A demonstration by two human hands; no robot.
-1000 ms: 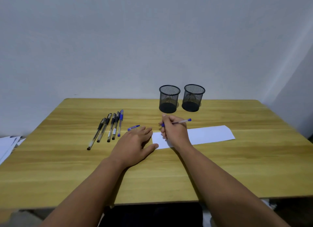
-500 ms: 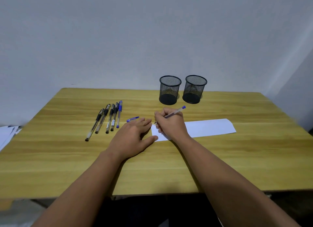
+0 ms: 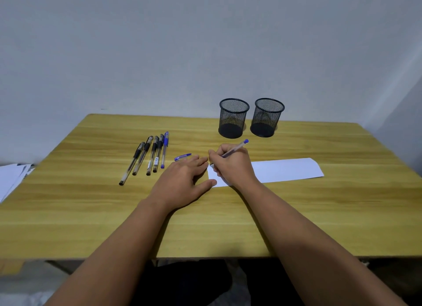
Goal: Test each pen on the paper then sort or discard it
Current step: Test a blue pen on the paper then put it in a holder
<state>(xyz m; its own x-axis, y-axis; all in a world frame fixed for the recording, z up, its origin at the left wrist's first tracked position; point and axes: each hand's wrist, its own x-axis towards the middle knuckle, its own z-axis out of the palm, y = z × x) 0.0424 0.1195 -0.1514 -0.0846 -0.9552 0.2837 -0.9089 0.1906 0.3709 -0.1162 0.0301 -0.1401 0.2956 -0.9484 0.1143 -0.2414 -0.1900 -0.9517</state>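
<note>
Your table (image 3: pixel 296 214) is yellow-tan wood with darker grain streaks running left to right. The paper (image 3: pixel 287 169) on it is plain white. Both cups (image 3: pixel 233 118) are black wire mesh with solid black bases. In the row of pens (image 3: pixel 150 156), four have clear barrels with black grips and ends, and the fifth is blue. The loose cap (image 3: pixel 182 157) is blue. The pen (image 3: pixel 235 148) you hold is clear with a blue end. The wall (image 3: pixel 205 43) is pale grey-white.
</note>
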